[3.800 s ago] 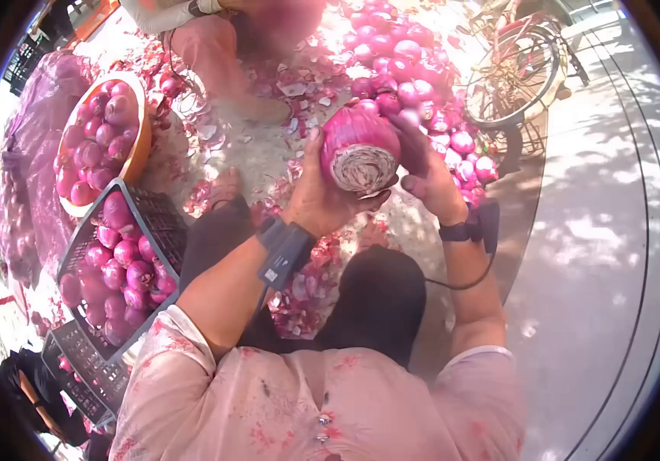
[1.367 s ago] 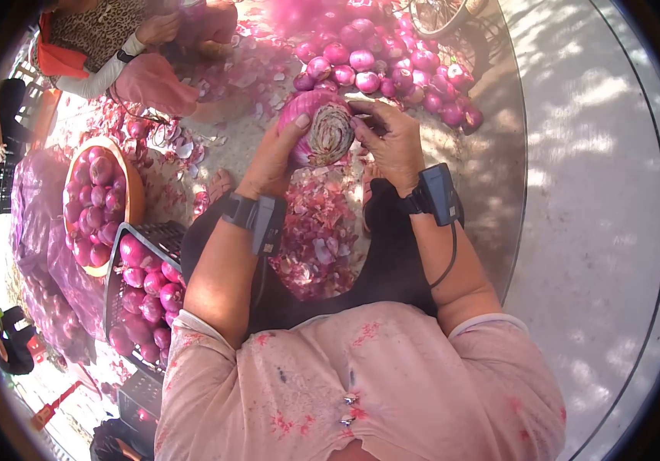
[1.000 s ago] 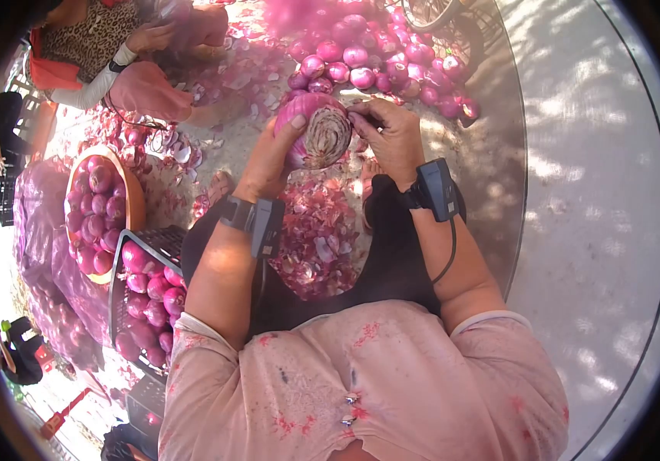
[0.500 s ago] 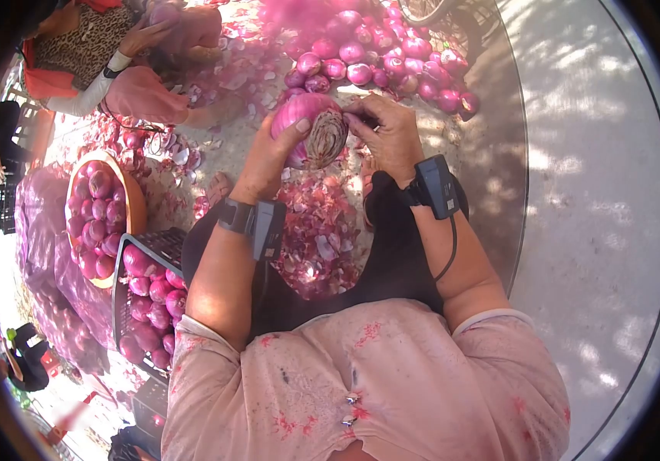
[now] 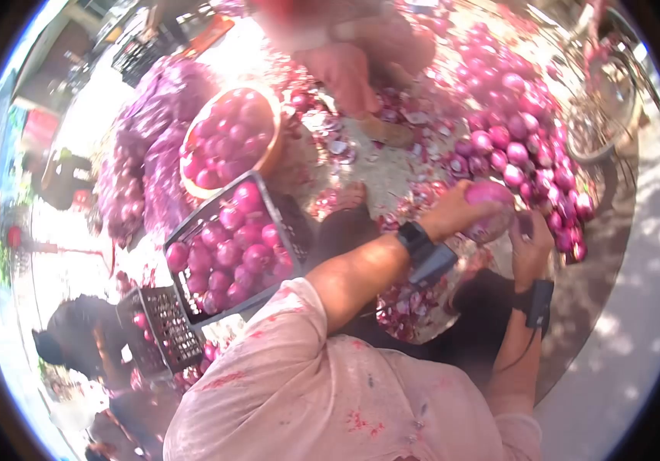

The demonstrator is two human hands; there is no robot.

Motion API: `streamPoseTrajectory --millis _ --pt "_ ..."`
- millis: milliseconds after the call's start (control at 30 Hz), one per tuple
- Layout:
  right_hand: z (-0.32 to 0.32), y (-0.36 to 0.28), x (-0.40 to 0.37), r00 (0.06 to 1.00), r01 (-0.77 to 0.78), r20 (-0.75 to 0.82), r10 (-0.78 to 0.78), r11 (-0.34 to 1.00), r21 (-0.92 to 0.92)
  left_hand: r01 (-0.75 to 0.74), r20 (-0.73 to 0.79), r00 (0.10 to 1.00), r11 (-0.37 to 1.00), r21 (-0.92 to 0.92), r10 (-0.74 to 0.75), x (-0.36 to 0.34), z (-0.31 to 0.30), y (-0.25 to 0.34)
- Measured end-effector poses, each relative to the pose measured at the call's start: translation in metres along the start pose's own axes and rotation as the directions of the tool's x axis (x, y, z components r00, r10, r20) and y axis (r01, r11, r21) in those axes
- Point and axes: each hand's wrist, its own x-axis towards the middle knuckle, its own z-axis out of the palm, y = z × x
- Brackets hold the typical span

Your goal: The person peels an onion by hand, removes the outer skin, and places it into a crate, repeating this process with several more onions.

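Observation:
My left hand [image 5: 451,212] is wrapped around a large purple-red onion [image 5: 491,206], held up over the litter of peel between my legs. Just right of the onion, my right hand [image 5: 533,250] is closed in a pinch, with a small dark purple piece at the fingertips that I cannot tell apart as peel or a tool. Loose onion skins [image 5: 406,311] lie on the ground below my wrists. Both wrists carry a strapped dark device.
A black crate [image 5: 230,257] of onions stands left of my left arm, beside a round tan basket [image 5: 274,146] of onions and purple mesh sacks [image 5: 157,146]. Beyond my hands lies an onion heap [image 5: 526,142]. Another person [image 5: 345,61] sits opposite; a wire basket [image 5: 598,123] is far right.
The view has swung left, bringing the crate and basket toward the middle. My left hand keeps the onion, now seen further right; my right hand sits slightly lower beside it.

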Motion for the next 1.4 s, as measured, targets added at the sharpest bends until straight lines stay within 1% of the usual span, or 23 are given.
streamPoseTrajectory --millis 133,233,433,533,600,633,700,733,767,833,867,933,967,1000,1067,1100,1133,1200,1233,1300,1333,1367,1400 --pt "0.007 0.009 0.000 1.000 0.017 0.011 -0.016 0.998 -0.060 -0.012 -0.039 0.999 1.000 0.014 0.012 -0.014 -0.002 0.016" --pt "0.011 0.005 0.001 0.999 0.032 0.030 -0.031 0.999 -0.030 -0.080 -0.031 0.996 0.982 0.169 0.086 -0.021 -0.003 0.018" --pt "0.018 0.010 -0.003 0.991 0.128 0.039 -0.126 0.990 -0.059 -0.048 -0.048 0.997 0.995 0.088 0.053 -0.030 -0.006 0.010" --pt "0.022 0.013 -0.004 0.998 -0.011 0.063 0.006 0.996 0.085 -0.042 -0.067 0.997 0.999 0.028 0.044 -0.014 -0.008 -0.021" --pt "0.027 0.028 -0.005 0.998 0.032 0.049 -0.043 0.976 0.214 -0.049 0.042 0.997 0.965 -0.259 0.062 -0.007 -0.008 -0.037" --pt "0.030 0.037 -0.006 0.996 0.042 0.064 -0.058 0.975 0.217 -0.059 0.024 0.997 0.962 -0.267 0.067 -0.011 -0.010 -0.036" --pt "0.035 0.056 -0.007 0.988 -0.124 0.135 0.082 0.931 0.344 -0.008 0.048 0.998 0.932 -0.363 0.027 -0.018 -0.018 -0.030" --pt "0.035 0.061 -0.007 0.982 -0.111 0.182 0.042 0.916 0.385 -0.015 0.098 0.993 0.894 -0.447 0.066 -0.054 -0.024 0.013" --pt "0.035 0.064 -0.006 0.980 -0.104 0.197 0.029 0.918 0.382 -0.027 0.083 0.994 0.889 -0.458 0.072 -0.051 -0.030 0.011" --pt "0.036 0.069 -0.006 0.967 -0.148 0.249 0.051 0.910 0.388 -0.198 0.027 0.968 0.831 -0.520 0.248 -0.049 -0.044 0.003" --pt "0.038 0.074 -0.005 0.961 -0.182 0.264 0.087 0.915 0.361 -0.123 0.073 0.978 0.819 -0.561 0.196 -0.057 -0.057 0.002" --pt "0.035 0.073 -0.004 0.946 -0.194 0.313 0.086 0.923 0.332 -0.288 -0.008 0.933 0.731 -0.619 0.361 -0.109 -0.080 0.032" --pt "0.035 0.074 -0.004 0.943 -0.196 0.319 0.089 0.926 0.322 -0.235 -0.026 0.960 0.749 -0.619 0.280 -0.126 -0.096 0.033" --pt "0.037 0.093 -0.002 0.925 -0.220 0.366 0.105 0.932 0.289 -0.318 -0.066 0.928 0.688 -0.652 0.367 -0.153 -0.108 0.039" --pt "0.040 0.091 -0.005 0.931 -0.175 0.353 0.092 0.962 0.209 -0.251 -0.180 0.968 0.666 -0.703 0.175 -0.200 -0.139 0.035" --pt "0.040 0.089 -0.006 0.945 -0.126 0.317 0.078 0.983 0.135 -0.319 -0.198 0.947 0.647 -0.693 0.254 -0.218 -0.156 0.032" --pt "0.043 0.097 -0.008 0.931 -0.170 0.356 0.080 0.958 0.231 -0.364 -0.271 0.931 0.675 -0.642 0.244 -0.233 -0.178 0.013" --pt "0.047 0.102 -0.010 0.920 -0.166 0.385 0.077 0.964 0.206 -0.411 -0.447 0.879 0.739 -0.534 0.165 -0.279 -0.212 -0.006" --pt "0.048 0.103 -0.011 0.912 -0.164 0.402 0.080 0.970 0.181 -0.348 -0.492 0.870 0.754 -0.557 0.037 -0.300 -0.233 -0.025" --pt "0.047 0.098 -0.014 0.893 -0.170 0.442 0.088 0.974 0.150 -0.469 -0.599 0.796 0.714 -0.519 0.088 -0.347 -0.246 -0.041" --pt "0.046 0.095 -0.017 0.876 -0.179 0.470 0.102 0.977 0.120 -0.444 -0.693 0.719 0.729 -0.521 -0.057 -0.368 -0.262 -0.066" --pt "0.045 0.092 -0.019 0.875 -0.179 0.473 0.106 0.977 0.113 -0.420 -0.755 0.651 0.788 -0.451 -0.085 -0.390 -0.283 -0.094" --pt "0.046 0.089 -0.020 0.868 -0.150 0.492 0.070 0.981 0.124 -0.392 -0.858 0.502 0.857 -0.333 -0.104 -0.410 -0.309 -0.135"
